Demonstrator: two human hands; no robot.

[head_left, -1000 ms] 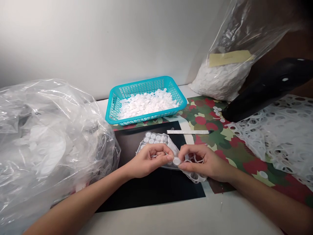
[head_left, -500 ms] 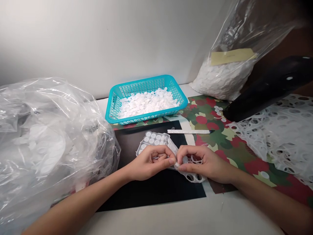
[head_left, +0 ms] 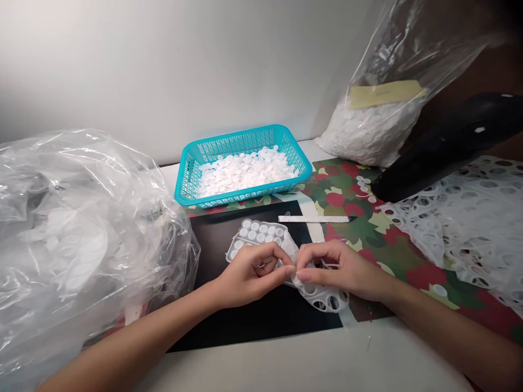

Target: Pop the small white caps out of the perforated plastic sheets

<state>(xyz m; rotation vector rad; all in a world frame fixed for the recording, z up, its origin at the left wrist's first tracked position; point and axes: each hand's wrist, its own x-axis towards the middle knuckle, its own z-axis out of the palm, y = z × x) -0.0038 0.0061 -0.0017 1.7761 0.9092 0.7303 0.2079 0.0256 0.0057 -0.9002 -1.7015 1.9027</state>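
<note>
Pinching disc sheet (head_left: 260, 233), left hand (head_left: 250, 276) and right hand (head_left: 347, 274) (fingertips meeting); holed end (head_left: 326, 300) now lower than before.

Patterned cover (head_left: 386, 245), tilted black object (head_left: 445, 147), pale wall (head_left: 163, 65)

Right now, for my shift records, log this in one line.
left hand: pinching disc sheet; right hand: pinching disc sheet; basket: holding discs
</note>
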